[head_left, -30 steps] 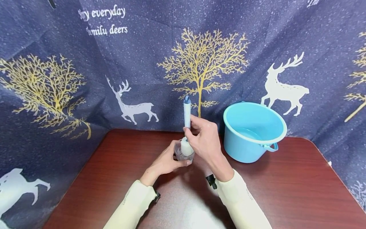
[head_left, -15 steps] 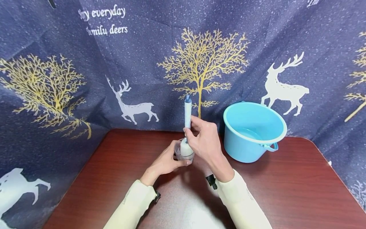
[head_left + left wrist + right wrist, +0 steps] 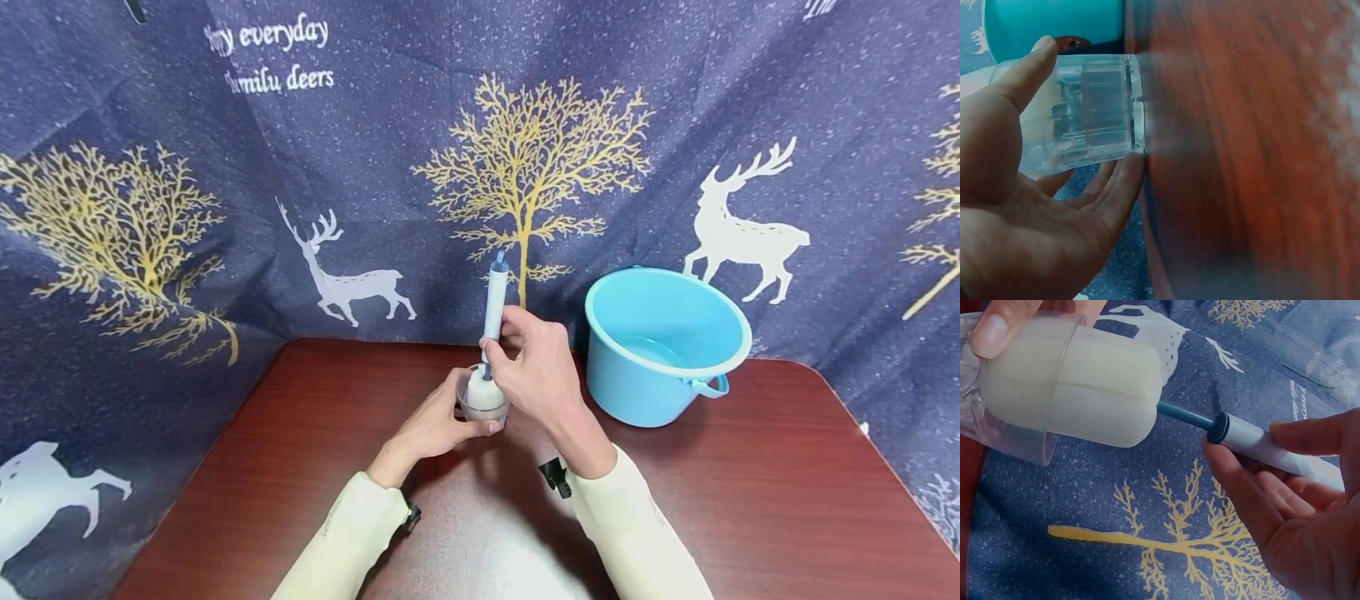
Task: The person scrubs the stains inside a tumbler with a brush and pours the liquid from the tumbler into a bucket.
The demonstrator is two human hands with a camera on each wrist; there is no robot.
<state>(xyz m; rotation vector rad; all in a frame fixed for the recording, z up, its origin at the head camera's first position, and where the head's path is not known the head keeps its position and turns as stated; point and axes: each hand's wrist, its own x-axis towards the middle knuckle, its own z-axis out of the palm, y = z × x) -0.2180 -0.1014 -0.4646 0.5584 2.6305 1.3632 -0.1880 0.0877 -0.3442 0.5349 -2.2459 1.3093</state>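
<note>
My left hand (image 3: 433,425) holds a clear plastic cup (image 3: 1107,109), thumb on one side and fingers on the other. In the left wrist view the cup's base is right at the tabletop. A sponge cup brush (image 3: 1107,387) has its thick white foam head partly inside the cup, the rest standing out past the rim. My right hand (image 3: 542,367) pinches the pale blue brush handle (image 3: 496,304) between thumb and fingers, just above the thin dark blue stem (image 3: 1185,415). The handle leans slightly right at its top in the head view.
A light blue bucket (image 3: 637,387) stands on the reddish-brown wooden table (image 3: 337,467), to the right of my right hand. Close behind the table hangs a dark blue cloth (image 3: 390,125) printed with deer and trees.
The brush handle's top has tilted to the right, and the foam head has shifted left and slightly up inside the cup. My left hand and the cup stay in place.
</note>
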